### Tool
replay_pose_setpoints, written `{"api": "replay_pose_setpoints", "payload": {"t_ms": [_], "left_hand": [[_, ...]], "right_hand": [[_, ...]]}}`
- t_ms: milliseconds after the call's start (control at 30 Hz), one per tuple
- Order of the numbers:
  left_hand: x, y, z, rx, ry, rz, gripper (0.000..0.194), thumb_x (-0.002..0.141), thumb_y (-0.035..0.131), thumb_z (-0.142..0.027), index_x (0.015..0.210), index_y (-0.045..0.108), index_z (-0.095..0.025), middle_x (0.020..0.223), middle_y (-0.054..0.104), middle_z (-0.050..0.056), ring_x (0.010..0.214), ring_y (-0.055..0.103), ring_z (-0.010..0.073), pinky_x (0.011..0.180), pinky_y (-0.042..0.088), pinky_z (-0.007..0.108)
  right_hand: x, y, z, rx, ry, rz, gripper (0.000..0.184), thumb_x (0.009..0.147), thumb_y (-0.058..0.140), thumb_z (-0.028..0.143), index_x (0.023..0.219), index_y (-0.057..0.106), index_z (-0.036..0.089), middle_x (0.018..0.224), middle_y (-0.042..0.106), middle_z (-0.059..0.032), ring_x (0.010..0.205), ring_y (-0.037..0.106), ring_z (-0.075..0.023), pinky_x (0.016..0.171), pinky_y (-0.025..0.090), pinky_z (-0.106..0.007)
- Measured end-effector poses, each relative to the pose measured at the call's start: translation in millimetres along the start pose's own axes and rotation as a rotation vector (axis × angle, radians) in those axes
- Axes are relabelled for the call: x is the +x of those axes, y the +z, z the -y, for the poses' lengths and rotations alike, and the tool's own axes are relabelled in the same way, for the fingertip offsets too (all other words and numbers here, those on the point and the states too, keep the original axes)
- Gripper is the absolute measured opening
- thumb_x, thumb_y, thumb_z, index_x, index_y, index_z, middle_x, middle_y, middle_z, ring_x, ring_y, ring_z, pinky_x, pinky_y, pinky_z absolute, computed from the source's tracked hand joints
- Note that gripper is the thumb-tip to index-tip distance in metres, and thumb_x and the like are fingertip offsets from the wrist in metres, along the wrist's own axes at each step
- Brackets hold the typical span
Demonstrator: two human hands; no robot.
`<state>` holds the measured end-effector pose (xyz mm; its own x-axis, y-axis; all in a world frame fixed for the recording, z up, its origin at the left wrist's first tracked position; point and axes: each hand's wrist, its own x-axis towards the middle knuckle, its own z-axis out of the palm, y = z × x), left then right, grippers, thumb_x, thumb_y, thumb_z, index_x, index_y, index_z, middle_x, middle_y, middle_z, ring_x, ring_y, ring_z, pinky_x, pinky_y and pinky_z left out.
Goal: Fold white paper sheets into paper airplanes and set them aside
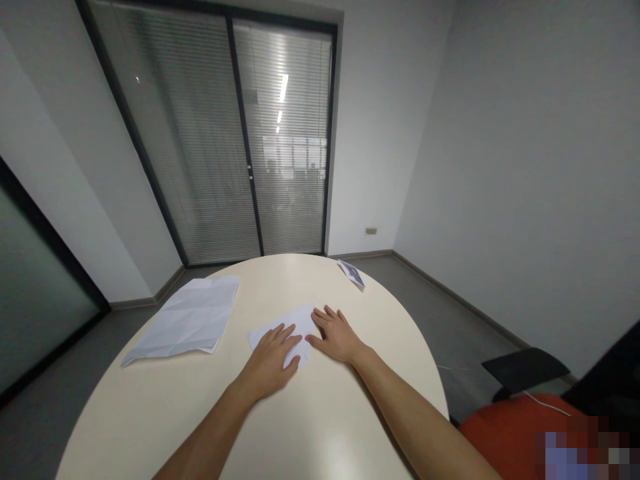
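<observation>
A small folded white paper (295,323) lies on the round cream table (320,413). My left hand (273,357) lies flat on the paper's near part, fingers stretched out and slightly apart. My right hand (335,333) rests flat on the paper's right edge, fingers spread and pointing left and away. Neither hand grips anything. Both bare forearms reach in from the bottom of the view.
A larger creased white sheet (185,321) lies on the table's left side. A small printed card (353,272) sits at the far right rim. Beyond are a glass door with blinds (240,140), grey floor, a black chair arm (525,368) and an orange seat (515,433).
</observation>
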<state>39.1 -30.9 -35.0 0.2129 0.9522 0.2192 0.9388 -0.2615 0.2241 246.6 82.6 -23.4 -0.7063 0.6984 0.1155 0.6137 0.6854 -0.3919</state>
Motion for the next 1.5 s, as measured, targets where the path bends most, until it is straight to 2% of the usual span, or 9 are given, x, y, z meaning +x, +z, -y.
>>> {"api": "replay_pose_setpoints", "payload": {"t_ms": [300, 433, 533, 667, 833, 1033, 1300, 1400, 1500], "left_hand": [[2, 4.4, -3, 0.009, -0.027, 0.010, 0.050, 0.095, 0.050, -0.034, 0.144, 0.052, -0.026, 0.157, 0.042, 0.006, 0.146, 0.034, 0.0308, 0.120, 0.027, 0.053], [3, 3.4, -4, 0.021, -0.035, 0.019, 0.050, 0.095, 0.050, -0.034, 0.145, 0.051, -0.026, 0.158, 0.041, 0.006, 0.146, 0.034, 0.0313, 0.119, 0.028, 0.054], [3, 1.6, -6, 0.024, -0.055, 0.027, 0.051, 0.095, 0.050, -0.035, 0.145, 0.050, -0.027, 0.158, 0.040, 0.005, 0.147, 0.033, 0.0321, 0.119, 0.027, 0.055], [3, 2.1, -7, 0.034, -0.095, 0.034, 0.051, 0.096, 0.048, -0.036, 0.146, 0.050, -0.027, 0.158, 0.040, 0.005, 0.147, 0.032, 0.0336, 0.119, 0.027, 0.056], [4, 5.4, -6, 0.036, -0.131, 0.018, 0.050, 0.096, 0.047, -0.036, 0.146, 0.050, -0.027, 0.158, 0.040, 0.007, 0.147, 0.032, 0.0344, 0.118, 0.027, 0.057], [1, 1.6, 4, 0.021, -0.091, 0.111, 0.057, 0.098, 0.044, -0.045, 0.152, 0.040, -0.028, 0.163, 0.028, 0.005, 0.151, 0.021, 0.0330, 0.120, 0.023, 0.057], [-1, -1.5, 11, 0.011, -0.086, 0.156, 0.058, 0.100, 0.039, -0.052, 0.154, 0.036, -0.030, 0.165, 0.022, 0.003, 0.153, 0.015, 0.0299, 0.122, 0.018, 0.054], [-2, -1.1, 15, 0.011, -0.059, 0.152, 0.057, 0.101, 0.038, -0.053, 0.154, 0.035, -0.031, 0.165, 0.021, 0.003, 0.153, 0.015, 0.0297, 0.122, 0.018, 0.054], [-3, -2.0, 16, 0.011, -0.053, 0.146, 0.057, 0.100, 0.039, -0.051, 0.154, 0.036, -0.032, 0.165, 0.022, 0.003, 0.153, 0.016, 0.0300, 0.122, 0.018, 0.054]], "right_hand": [[-2, -8, 7, -0.060, -0.076, -0.068, 0.034, 0.096, 0.053, 0.049, 0.112, 0.064, 0.021, 0.136, 0.060, -0.0104, 0.143, 0.033, -0.0334, 0.115, 0.025, -0.057], [-3, -15, 11, -0.106, -0.134, -0.056, 0.028, 0.096, 0.053, 0.046, 0.092, 0.068, 0.022, 0.111, 0.069, -0.0083, 0.139, 0.038, -0.0317, 0.114, 0.026, -0.053], [-3, -16, 13, -0.127, -0.182, -0.044, 0.027, 0.096, 0.054, 0.043, 0.086, 0.070, 0.022, 0.102, 0.071, -0.0072, 0.137, 0.042, -0.0306, 0.114, 0.026, -0.050], [-2, -13, 11, -0.100, -0.240, -0.017, 0.026, 0.096, 0.054, 0.041, 0.099, 0.074, 0.024, 0.112, 0.072, -0.0072, 0.135, 0.046, -0.0297, 0.114, 0.029, -0.049], [0, -10, 7, -0.044, -0.318, 0.024, 0.036, 0.096, 0.053, 0.046, 0.124, 0.069, 0.028, 0.130, 0.067, -0.0072, 0.138, 0.045, -0.0302, 0.114, 0.031, -0.050], [0, -10, 8, -0.048, -0.198, 0.002, 0.046, 0.096, 0.050, 0.050, 0.135, 0.061, 0.027, 0.145, 0.056, -0.0084, 0.142, 0.038, -0.0357, 0.114, 0.030, -0.058], [1, -5, 8, 0.003, -0.068, 0.102, 0.091, 0.080, 0.058, 0.076, 0.153, 0.040, 0.025, 0.162, 0.029, -0.0119, 0.150, 0.019, -0.0418, 0.118, 0.009, -0.065], [2, -4, 9, 0.019, -0.047, 0.113, 0.092, 0.079, 0.057, 0.078, 0.154, 0.039, 0.027, 0.163, 0.026, -0.0117, 0.151, 0.016, -0.0411, 0.119, 0.007, -0.065], [3, -4, 10, 0.026, -0.031, 0.087, 0.083, 0.085, 0.052, 0.075, 0.152, 0.042, 0.027, 0.162, 0.029, -0.0120, 0.150, 0.018, -0.0403, 0.118, 0.010, -0.065]]}}
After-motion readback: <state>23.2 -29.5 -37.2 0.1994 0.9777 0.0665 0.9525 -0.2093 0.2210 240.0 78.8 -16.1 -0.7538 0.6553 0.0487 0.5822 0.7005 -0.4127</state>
